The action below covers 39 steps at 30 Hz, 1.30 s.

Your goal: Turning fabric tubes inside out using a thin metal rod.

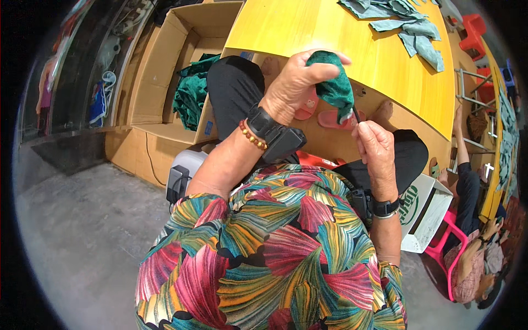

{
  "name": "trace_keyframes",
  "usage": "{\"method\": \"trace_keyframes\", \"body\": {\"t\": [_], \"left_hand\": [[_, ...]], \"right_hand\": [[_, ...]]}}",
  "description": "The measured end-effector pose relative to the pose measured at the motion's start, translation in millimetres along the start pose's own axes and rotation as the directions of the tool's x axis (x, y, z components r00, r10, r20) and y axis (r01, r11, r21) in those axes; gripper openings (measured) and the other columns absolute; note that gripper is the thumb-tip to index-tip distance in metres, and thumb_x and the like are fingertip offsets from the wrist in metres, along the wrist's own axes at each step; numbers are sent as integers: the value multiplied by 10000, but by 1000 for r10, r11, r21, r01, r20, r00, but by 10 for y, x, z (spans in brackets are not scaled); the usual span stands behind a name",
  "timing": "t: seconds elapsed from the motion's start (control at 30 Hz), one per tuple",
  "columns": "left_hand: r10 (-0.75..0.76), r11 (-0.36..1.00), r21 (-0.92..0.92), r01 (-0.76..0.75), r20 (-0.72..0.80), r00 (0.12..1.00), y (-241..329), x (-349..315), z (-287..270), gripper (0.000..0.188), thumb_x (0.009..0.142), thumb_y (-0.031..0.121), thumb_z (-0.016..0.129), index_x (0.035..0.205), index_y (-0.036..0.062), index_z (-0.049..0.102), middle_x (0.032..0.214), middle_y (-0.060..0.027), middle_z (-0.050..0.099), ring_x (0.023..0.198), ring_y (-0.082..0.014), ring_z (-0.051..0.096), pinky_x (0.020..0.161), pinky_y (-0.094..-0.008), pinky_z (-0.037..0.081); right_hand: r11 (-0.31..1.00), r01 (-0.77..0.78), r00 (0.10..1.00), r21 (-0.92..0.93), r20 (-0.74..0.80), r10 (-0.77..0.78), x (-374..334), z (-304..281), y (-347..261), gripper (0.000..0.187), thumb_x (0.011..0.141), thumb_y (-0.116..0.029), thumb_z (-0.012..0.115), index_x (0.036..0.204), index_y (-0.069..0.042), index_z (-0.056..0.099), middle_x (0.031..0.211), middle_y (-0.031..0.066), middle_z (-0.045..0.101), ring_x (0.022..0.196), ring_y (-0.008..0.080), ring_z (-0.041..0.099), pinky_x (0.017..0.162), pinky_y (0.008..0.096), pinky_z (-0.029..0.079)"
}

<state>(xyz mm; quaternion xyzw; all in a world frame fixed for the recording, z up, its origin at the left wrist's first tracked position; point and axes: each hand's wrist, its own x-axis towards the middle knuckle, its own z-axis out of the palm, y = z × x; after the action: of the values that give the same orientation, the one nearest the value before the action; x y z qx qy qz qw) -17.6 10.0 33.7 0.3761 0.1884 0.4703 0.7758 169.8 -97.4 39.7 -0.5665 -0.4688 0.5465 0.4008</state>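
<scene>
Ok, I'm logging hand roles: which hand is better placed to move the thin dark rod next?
The right hand, probably: it seems to pinch the lower end of the thin dark rod, while the left hand is gripping the green cloth piece above.

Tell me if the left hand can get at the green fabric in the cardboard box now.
Probably not directly: the left hand holds a green cloth piece, and the left knee lies between it and the green fabric, though the cardboard box is open.
</scene>
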Motion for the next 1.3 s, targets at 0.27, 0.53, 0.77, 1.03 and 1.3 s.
{"method": "trace_keyframes", "body": {"t": [0.27, 0.53, 0.77, 1.03, 1.3], "left_hand": [[111, 990, -62, -127, -211, 971, -147, 64, 103, 130, 761, 80, 682, 850, 20, 610, 749, -19, 616, 672, -106, 605, 632, -233, 512], [50, 999, 14, -48, -147, 988, -284, -7, 427, 236, 826, 231, 638, 908, 10, 635, 647, 33, 533, 553, -29, 475, 479, -173, 384], [84, 995, -39, -90, -134, 987, -185, -47, 420, 363, 863, 348, 583, 942, -3, 628, 640, 38, 518, 577, -45, 491, 538, -180, 409], [21, 968, 249, -1, -76, 997, -252, -155, 374, 516, 872, 497, 492, 923, 5, 640, 611, 5, 546, 571, -53, 510, 526, -204, 418], [41, 980, 196, -46, 29, 999, -93, -143, 128, 384, 838, 319, 609, 1036, -9, 594, 785, -12, 587, 734, -78, 551, 678, -226, 449]], "right_hand": [[989, 42, 997, -142, -63, -51, 0, -43, 41, 298, 915, -262, 497, 724, -43, 562, 473, -53, 393, 376, 8, 285, 364, 172, 204], [936, -87, 995, 342, -9, 96, 40, 152, 7, 291, 909, -292, 507, 767, -47, 575, 511, -45, 420, 396, 22, 314, 358, 172, 225], [946, -60, 998, 317, 48, 47, 27, 91, 35, 311, 919, -293, 479, 749, -47, 564, 500, -41, 412, 396, 26, 318, 364, 180, 221], [994, -12, 1000, 108, -25, 15, 35, 110, -26, 294, 910, -274, 504, 750, -39, 577, 478, -53, 399, 376, 18, 298, 360, 181, 202], [1000, 11, 999, 15, -45, -10, 18, 26, 8, 283, 904, -260, 513, 749, -35, 584, 487, -51, 408, 403, 14, 306, 388, 184, 223]]}}
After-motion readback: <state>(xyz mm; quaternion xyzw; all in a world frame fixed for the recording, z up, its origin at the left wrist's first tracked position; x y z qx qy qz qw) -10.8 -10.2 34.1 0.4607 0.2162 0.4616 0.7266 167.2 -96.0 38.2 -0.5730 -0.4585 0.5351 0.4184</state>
